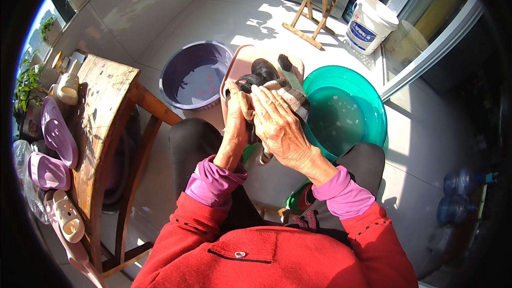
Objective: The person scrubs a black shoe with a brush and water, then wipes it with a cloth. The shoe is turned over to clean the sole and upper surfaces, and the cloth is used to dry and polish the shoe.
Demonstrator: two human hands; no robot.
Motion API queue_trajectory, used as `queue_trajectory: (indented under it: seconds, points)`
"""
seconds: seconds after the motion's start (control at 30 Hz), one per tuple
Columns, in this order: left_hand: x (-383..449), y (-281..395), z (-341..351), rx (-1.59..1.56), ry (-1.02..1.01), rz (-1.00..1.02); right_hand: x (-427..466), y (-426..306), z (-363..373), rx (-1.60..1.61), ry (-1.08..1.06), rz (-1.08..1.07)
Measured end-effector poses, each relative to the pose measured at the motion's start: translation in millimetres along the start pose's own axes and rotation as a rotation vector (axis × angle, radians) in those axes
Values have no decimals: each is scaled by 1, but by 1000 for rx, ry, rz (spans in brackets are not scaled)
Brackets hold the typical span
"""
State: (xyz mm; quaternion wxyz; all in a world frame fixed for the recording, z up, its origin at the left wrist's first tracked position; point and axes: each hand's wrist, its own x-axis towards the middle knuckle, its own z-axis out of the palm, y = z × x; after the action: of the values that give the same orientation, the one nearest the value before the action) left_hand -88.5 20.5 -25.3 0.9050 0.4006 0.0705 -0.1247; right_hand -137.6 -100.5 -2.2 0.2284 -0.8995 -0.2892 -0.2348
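Observation:
Both hands press on a bunched brown and dark cloth (296,100) in front of my knees. My left hand (237,118) grips its left edge, thumb and fingers pointing away from me. My right hand (276,128) lies over it with the fingers close together; what is under the palm is hidden. Just beyond the fingertips is a black shoe (264,70). A scrubbing brush with black bristles and a pale green handle (292,77) rests beside it. Beneath them is a pink plastic board or stool top (244,57).
A purple basin (166,88) of water stands left, a teal basin (376,100) of cloudy water right. Farther off are a wooden folding stool (306,40) and a white bucket (370,24). Left, a wooden bench (102,88) stands near purple slippers (58,132). Water bottles (452,208) lie far right.

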Motion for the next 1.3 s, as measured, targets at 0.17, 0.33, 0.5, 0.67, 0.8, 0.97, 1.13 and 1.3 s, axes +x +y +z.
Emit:
queue_trajectory:
  seconds: [0.17, 0.33, 0.5, 0.67, 0.8, 0.97, 1.13, 1.3]
  points:
    - [-5, -14, 12, -17, -248, 197, 6, 25, 3, 226, -34, 210]
    - [3, -1, -13, 157, -59, 80, -11, -5, 8, 37, 17, 3]
    - [18, 4, -19, -339, 9, -65, -16, -19, 13, 28, 76, -103]
    - [6, 2, -9, -66, -189, -79, -10, -1, 13, -5, 113, 55]
    - [-3, -21, 2, -57, 5, 16, -5, 23, 10, 182, 49, 290]
    - [-8, -26, 3, 149, -32, 102, 0, 41, 10, 244, 75, 347]
    - [-20, -10, 10, 361, -292, 257, 2, 50, -7, 301, 69, 119]
    - [-27, -2, 10, 640, -469, 221, 8, 59, -17, 334, 6, 124]
